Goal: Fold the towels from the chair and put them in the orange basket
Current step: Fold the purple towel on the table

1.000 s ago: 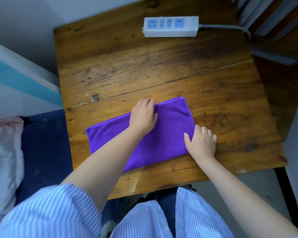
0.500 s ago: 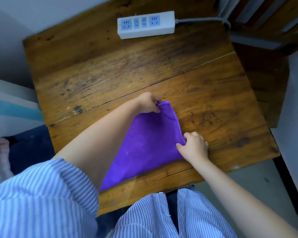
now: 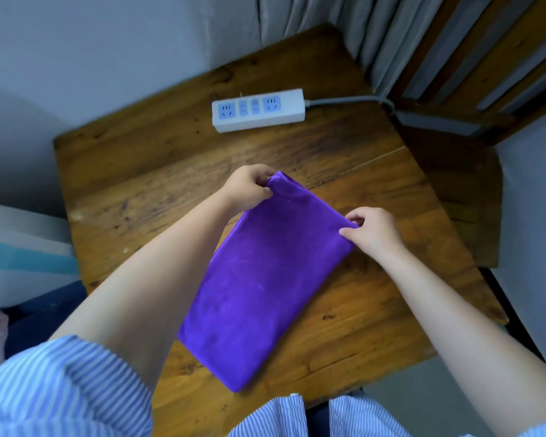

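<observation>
In the head view, a folded purple microfibre towel [image 3: 259, 291] lies slantwise across the centre of the worn brown wooden table [image 3: 133, 184], its near end towards the bottom edge of the frame. The left hand [image 3: 249, 187] pinches its far left corner and the right hand [image 3: 371, 231] pinches its far right corner, fingers curled on the cloth. A white plastic power strip [image 3: 259, 110] with 2 blue sockets lies at upper centre, well apart from the towel.
</observation>
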A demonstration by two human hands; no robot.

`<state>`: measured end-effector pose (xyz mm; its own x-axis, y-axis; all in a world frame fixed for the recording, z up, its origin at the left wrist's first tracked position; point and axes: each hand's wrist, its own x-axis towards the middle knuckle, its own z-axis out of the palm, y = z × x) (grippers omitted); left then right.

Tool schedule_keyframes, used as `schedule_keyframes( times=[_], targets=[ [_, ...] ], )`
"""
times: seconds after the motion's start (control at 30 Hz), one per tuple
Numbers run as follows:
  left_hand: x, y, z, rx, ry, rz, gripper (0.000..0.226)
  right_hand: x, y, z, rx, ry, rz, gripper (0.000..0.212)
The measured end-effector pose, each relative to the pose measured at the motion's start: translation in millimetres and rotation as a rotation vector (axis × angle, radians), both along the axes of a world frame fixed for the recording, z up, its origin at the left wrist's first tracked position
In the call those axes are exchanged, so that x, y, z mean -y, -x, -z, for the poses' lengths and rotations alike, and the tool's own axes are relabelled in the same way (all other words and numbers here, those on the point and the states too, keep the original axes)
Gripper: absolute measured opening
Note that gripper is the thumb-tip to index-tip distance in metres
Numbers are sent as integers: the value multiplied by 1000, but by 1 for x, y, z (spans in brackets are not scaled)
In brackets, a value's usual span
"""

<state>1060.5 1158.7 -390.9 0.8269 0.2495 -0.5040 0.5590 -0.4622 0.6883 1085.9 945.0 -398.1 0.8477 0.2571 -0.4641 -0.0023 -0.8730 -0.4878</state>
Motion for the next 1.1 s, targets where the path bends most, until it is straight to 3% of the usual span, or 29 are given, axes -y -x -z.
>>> schedule_keyframes(
  times=[0.13,0.3,0.37,0.47,0.53,0.6,0.83,0.93,1.0,1.1],
  targets=[
    [-11,12,-13,46,-39,-37,24,-14,14,-12,223,-20,-94,19],
    [-30,69,-31,83,-108,-35,36,-20,71,-19,416,-268,-382,9],
    [-36,98,-31,57,-144,-4,23,-18,97,-17,449,-280,-505,6],
    [-46,143,-22,38,-220,28,18,-16,139,-7,472,-261,-692,20],
    [-49,172,-13,22,-253,37,18,-18,166,4,486,-218,-788,18],
    [-50,197,-1,0,-285,6,19,-23,190,17,501,-207,-821,6],
    [-43,256,31,-97,-361,-84,16,-28,248,50,542,-249,-853,11],
    [-44,275,40,-224,-361,-67,36,-23,260,62,497,-229,-957,18],
    [-38,281,40,-256,-388,-175,51,-10,258,64,475,-270,-990,15],
    [-15,279,33,-106,-547,-394,45,3,237,54,498,-389,-890,20]
  ],
)
